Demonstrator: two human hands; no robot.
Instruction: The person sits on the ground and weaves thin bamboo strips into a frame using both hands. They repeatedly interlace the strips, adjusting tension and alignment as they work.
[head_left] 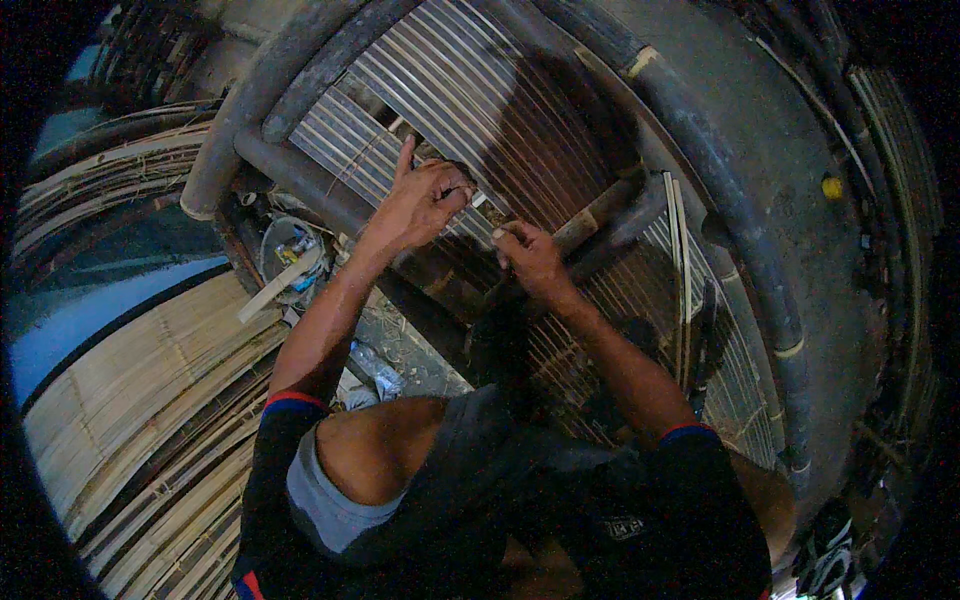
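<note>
My left hand [430,195] is over the slatted panel of a bamboo frame, beside a gap between the slats. Its index finger points out along the gap while the other fingers curl in; what they hold, if anything, is hidden. Close by on the right, my right hand [533,262] is closed, thumb pressed to the fingers at the gap's lower end; I cannot make out anything in its grip. Pale narrow slats [440,75] run side by side under and beyond both hands. Thick dark bamboo poles [310,185] border the panel.
A bucket [275,245] with tools and a pale strip stands left of the frame. Below it lies a clear plastic bottle [378,370]. Stacked split-bamboo strips [160,370] fill the lower left. Loose long strips [682,270] rest on the frame's right. A yellow object [832,187] lies far right.
</note>
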